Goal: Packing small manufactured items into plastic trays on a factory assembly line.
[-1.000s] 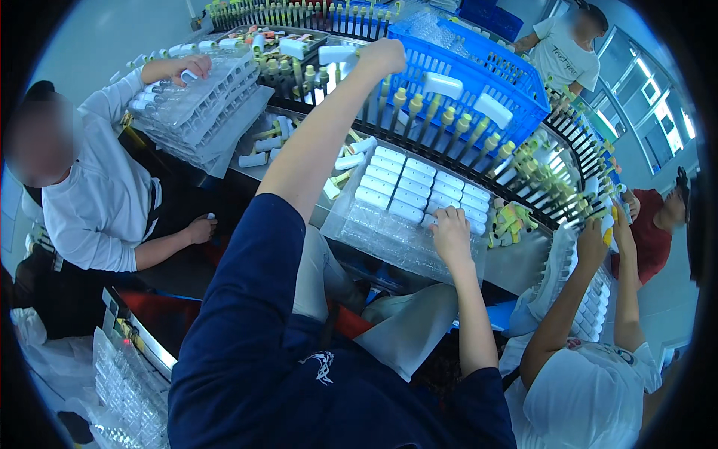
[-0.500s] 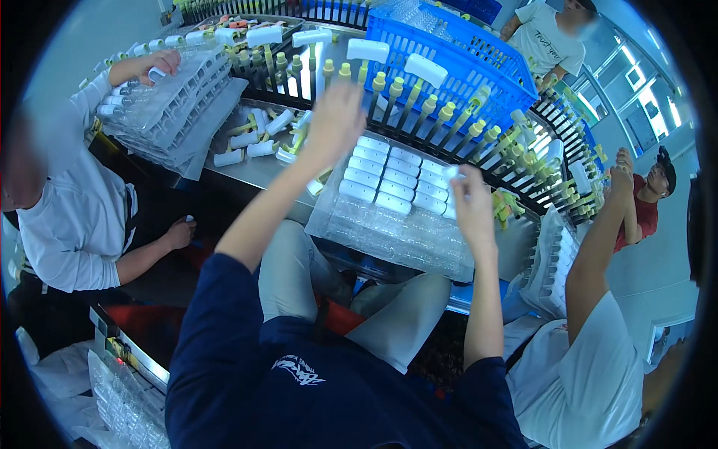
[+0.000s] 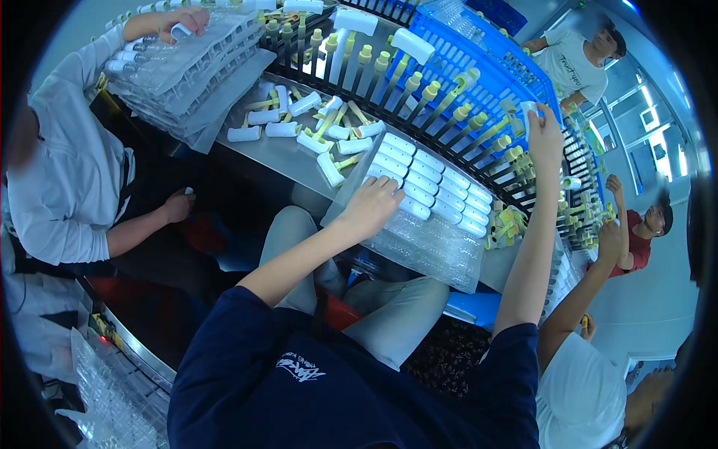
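Here, white parts [image 3: 423, 183] lie across a metal table [image 3: 288, 162], windows [image 3: 649, 118] beyond.

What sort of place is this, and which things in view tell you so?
Probably a factory workshop: matching white parts sit in rows on a clear tray, a stack of trays stands nearby, and a long rack of yellow-tipped posts runs behind.

Counted at the worktop [image 3: 288, 166]: two bare hands of the wearer, one left [image 3: 374, 203] and one right [image 3: 544, 135], about twenty white pieces [image 3: 424, 182] in one clear tray [image 3: 449, 251], roughly eleven loose white pieces [image 3: 329, 170], one tray stack [image 3: 217, 82], one large blue crate [image 3: 479, 82], and four co-workers [image 3: 71, 191].
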Demonstrator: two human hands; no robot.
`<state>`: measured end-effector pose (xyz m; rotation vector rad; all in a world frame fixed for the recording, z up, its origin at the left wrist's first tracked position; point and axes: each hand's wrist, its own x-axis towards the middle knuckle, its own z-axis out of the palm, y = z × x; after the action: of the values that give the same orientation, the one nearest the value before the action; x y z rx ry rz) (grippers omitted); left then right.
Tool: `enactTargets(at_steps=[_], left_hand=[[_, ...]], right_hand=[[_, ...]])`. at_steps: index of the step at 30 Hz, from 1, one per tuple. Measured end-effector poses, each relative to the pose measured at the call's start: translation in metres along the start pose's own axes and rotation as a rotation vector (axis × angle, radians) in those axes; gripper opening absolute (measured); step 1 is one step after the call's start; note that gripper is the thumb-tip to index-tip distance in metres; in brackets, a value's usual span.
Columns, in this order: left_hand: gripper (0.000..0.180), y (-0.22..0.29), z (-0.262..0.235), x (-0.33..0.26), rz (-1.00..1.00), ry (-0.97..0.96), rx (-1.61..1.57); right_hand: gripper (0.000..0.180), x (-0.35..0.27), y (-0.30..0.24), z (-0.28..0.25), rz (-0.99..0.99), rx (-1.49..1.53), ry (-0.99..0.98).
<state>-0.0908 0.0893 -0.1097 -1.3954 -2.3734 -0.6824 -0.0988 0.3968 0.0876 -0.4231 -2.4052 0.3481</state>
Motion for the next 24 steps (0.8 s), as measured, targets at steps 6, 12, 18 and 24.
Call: enactTargets(at_steps=[6, 12, 18, 24], left_hand=[[0.018, -0.008, 0.003, 0.003, -0.022, -0.016, -0.116], [0.017, -0.021, -0.005, 0.022, -0.015, -0.123, -0.124], [0.024, -0.023, -0.001, 0.010, 0.057, -0.134, 0.013], [0.032, -0.025, -0.012, 0.003, 0.129, -0.050, -0.031]], right_hand=[[0.034, 0.015, -0.032, 0.080, -0.219, -0.239, -0.043], [0.052, -0.011, -0.075, 0.111, -0.395, -0.228, 0.210], [0.035, -0.093, -0.097, 0.102, -0.560, 0.076, 0.175], [0.019, -0.224, -0.038, 0.100, -0.211, 0.276, -0.292]])
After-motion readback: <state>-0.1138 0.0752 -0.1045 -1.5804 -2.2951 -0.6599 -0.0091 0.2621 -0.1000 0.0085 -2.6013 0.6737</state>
